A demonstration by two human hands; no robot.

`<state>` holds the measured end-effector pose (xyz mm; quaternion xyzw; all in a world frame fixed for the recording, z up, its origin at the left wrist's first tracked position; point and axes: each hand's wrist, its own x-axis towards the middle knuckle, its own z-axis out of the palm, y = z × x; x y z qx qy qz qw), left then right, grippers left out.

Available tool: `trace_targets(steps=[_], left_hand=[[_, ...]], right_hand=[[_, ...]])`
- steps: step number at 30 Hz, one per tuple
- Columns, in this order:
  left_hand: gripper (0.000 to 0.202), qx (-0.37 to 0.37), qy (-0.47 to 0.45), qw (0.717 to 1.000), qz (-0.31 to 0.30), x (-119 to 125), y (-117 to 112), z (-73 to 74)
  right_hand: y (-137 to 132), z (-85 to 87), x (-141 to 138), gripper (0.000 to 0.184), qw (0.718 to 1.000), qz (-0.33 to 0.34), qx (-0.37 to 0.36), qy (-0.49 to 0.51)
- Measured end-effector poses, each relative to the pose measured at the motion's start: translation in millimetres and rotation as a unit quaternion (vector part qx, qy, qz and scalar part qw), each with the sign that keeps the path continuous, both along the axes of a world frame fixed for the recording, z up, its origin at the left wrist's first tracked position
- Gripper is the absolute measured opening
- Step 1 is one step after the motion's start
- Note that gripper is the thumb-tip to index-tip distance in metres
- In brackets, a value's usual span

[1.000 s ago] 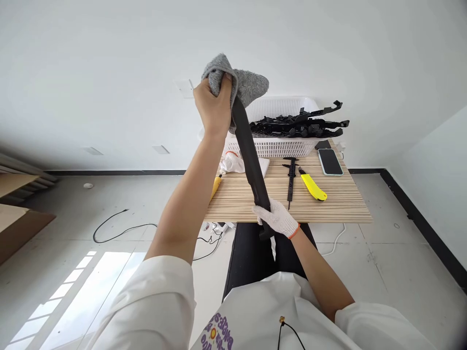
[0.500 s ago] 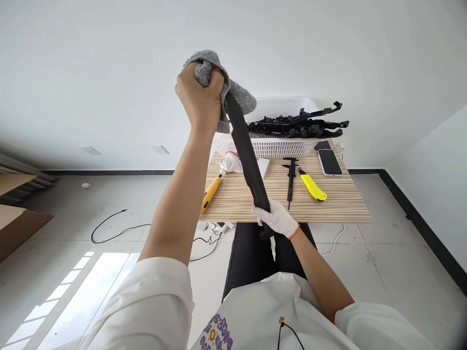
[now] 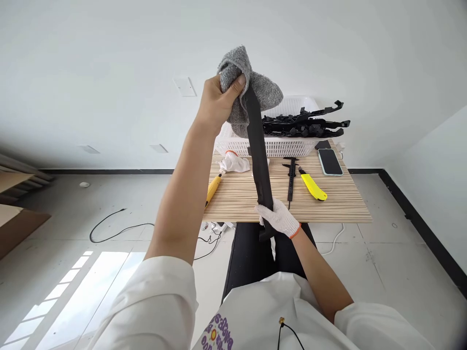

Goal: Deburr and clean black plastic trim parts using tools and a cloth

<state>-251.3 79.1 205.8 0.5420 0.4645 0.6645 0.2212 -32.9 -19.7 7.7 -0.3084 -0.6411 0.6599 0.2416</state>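
A long black plastic strip (image 3: 260, 150) stands tilted steeply in front of me, over the table's near edge. Around its lower end my right hand (image 3: 279, 218) is closed, in a white knit glove with an orange cuff. My bare left hand (image 3: 221, 99) grips a grey towel (image 3: 237, 65) at the strip's upper end. The towel is bunched against the strip and covers its tip. Behind the strip, a white plastic basket (image 3: 292, 147) holds several similar black parts (image 3: 306, 124).
On the slatted wooden table (image 3: 339, 206) lie a black caliper (image 3: 291, 180), a yellow utility knife (image 3: 313, 187), a phone (image 3: 330, 162), a white glove (image 3: 233, 164) and a yellow tool (image 3: 212, 189). Cables (image 3: 116, 236) run over the floor. A wall stands behind the table.
My left hand and the towel have shifted to the right, and the strip's upper end has swung right with them, making it more upright. My right hand has stayed nearly in place.
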Motion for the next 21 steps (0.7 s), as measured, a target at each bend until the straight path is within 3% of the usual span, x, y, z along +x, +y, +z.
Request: trace_targets(steps=[9,12,15,18,21], left_hand=[[0.019,0.088,0.033,0.994,0.049,4.3,-1.2,8.9],[0.019,0.093,0.030,0.995,0.031,9.7,-1.5,7.2],[0.023,0.043,0.032,0.998,0.013,13.9,-1.1,4.5],[0.030,-0.024,0.020,0.999,0.035,15.6,-1.0,1.9],[0.032,-0.041,-0.003,0.999,0.036,14.6,-1.3,0.1]], right_hand=[[0.0,3.0,-0.5,0.026,1.000,0.002,-0.019,0.006],[-0.7,5.4,-0.8,0.027,1.000,-0.004,-0.028,0.012],[-1.2,6.8,-1.1,0.027,0.999,-0.009,-0.032,0.019],[-1.6,7.2,-1.3,0.027,0.999,-0.009,-0.032,0.019],[-1.9,6.7,-1.3,0.027,0.999,-0.002,-0.028,0.024]])
